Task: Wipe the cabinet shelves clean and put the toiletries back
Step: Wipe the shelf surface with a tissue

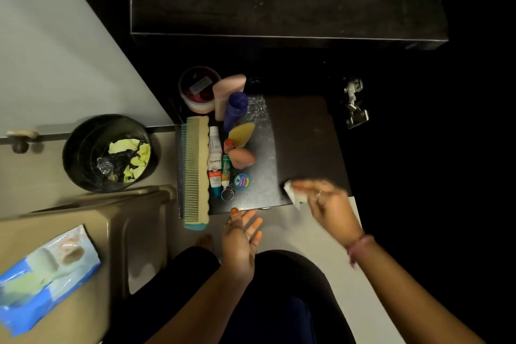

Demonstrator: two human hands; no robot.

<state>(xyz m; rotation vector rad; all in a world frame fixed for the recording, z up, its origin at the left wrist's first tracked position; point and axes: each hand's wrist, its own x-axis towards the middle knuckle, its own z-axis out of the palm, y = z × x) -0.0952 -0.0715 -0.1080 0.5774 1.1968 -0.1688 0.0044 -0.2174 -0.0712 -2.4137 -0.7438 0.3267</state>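
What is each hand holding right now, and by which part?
Right hand pinches a white wipe at its edge, on the shelf. Left hand holds nothing.

The right hand (pixel 328 205) is smeared by motion blur, the blue wipe packet (pixel 42 276) is cut off at the left edge, and the tube (pixel 215 160) labels cannot be fully read.

Left hand (pixel 241 234) open, right hand (pixel 326 201) clenched
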